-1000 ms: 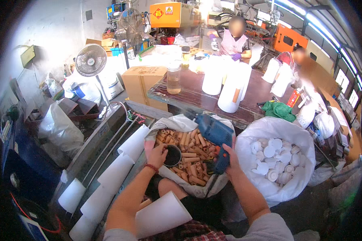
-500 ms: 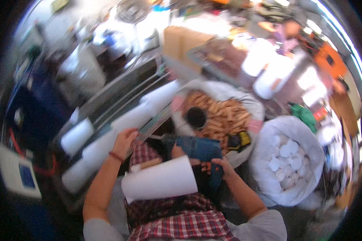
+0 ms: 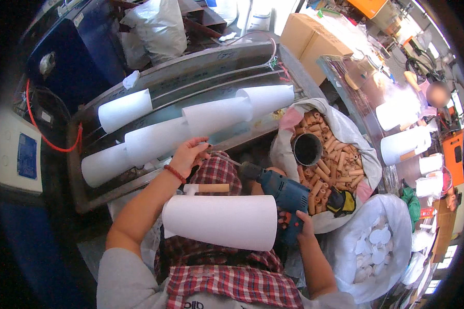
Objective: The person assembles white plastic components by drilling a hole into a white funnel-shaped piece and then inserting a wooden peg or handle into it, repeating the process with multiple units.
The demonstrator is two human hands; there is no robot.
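A blue power drill (image 3: 283, 191) lies across the person's lap over the red plaid cloth (image 3: 219, 172), its bit pointing toward the long metal trough (image 3: 191, 67). The right hand (image 3: 300, 222) is clenched around the drill's grip, fingers wrapped tight. Just beside the tip of the drill's bit, the left hand (image 3: 188, 154), with a red bead bracelet (image 3: 175, 174) at the wrist, has its fingers curled and pinched near the bit; what they pinch is too small to tell. Below the drill, a large white paper cone (image 3: 221, 221) rests sideways on the lap, and a small cardboard tube (image 3: 211, 188) lies between that cone and the left hand. Beyond the drill, against the metal trough, four more white cones (image 3: 160, 139) lie on their sides in a slanting row. To the right of the drill an open white sack (image 3: 345, 129) holds a heap of short brown cardboard tubes (image 3: 335, 165), with a dark round cup (image 3: 308, 149) sitting among them and a black-and-yellow glove (image 3: 341, 202) at the sack's near rim. Farther right of the drill, a second white bag (image 3: 397, 216) holds a pile of white round discs (image 3: 376, 242). Past the sack, cardboard boxes (image 3: 307, 36) stand near a work table (image 3: 355, 87) bearing more white cones.
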